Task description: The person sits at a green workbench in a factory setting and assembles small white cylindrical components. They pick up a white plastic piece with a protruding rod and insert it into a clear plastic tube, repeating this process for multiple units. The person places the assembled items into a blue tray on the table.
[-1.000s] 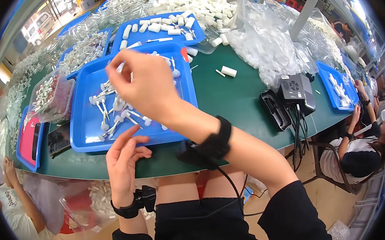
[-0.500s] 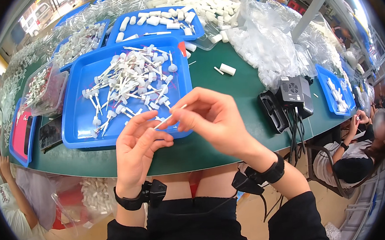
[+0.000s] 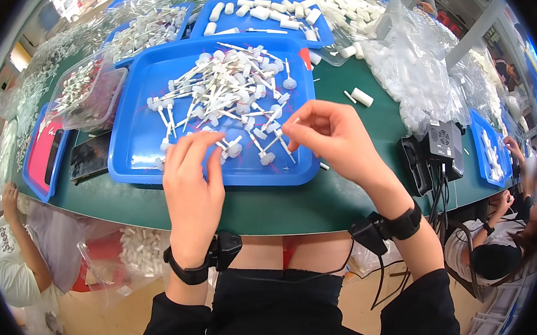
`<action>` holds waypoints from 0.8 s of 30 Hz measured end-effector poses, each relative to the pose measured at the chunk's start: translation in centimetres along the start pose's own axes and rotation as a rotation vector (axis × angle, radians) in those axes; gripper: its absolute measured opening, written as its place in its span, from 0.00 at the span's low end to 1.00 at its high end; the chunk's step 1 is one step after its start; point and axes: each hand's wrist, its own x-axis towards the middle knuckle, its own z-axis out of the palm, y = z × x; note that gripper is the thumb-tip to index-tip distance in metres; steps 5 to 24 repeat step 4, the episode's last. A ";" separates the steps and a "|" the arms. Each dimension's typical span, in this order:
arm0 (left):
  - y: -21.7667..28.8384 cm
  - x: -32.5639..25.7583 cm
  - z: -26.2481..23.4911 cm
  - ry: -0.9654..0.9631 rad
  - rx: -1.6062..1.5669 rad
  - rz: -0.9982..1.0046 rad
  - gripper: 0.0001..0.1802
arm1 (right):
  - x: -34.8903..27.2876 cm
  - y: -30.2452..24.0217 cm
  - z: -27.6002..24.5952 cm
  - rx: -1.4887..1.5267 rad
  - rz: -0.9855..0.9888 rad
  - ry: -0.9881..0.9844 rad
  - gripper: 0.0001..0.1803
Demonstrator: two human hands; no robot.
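A large blue tray point(image 3: 142, 95) holds a heap of thin white sticks with translucent white round caps point(image 3: 231, 83) and some pinkish-red threads. My left hand point(image 3: 192, 182) is over the tray's front left edge, thumb and forefinger apart. Its fingertips are close to one capped stick point(image 3: 233, 149); whether they touch it is unclear. My right hand point(image 3: 336, 139) is at the tray's right side, thumb and forefinger pinched together. A small white end, seemingly of a thin stick point(image 3: 296, 121), shows between them; the rest is hidden by the fingers.
Behind stands a blue tray point(image 3: 208, 16) of white cylinders. A clear tub point(image 3: 86, 96) of small sticks and a dark phone point(image 3: 90, 156) lie left. A loose white cylinder point(image 3: 362, 97), plastic bags point(image 3: 408, 70) and a black cabled device point(image 3: 444, 146) are right. Other people sit at both sides.
My hands have moved apart from the thin white stick they held together. The left now reaches over the tray; the right has moved right. The view has shifted, too.
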 end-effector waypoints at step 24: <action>-1.6 0.3 -0.1 -0.047 0.366 0.111 0.10 | 1.9 -1.4 0.6 -0.111 0.093 -0.072 0.16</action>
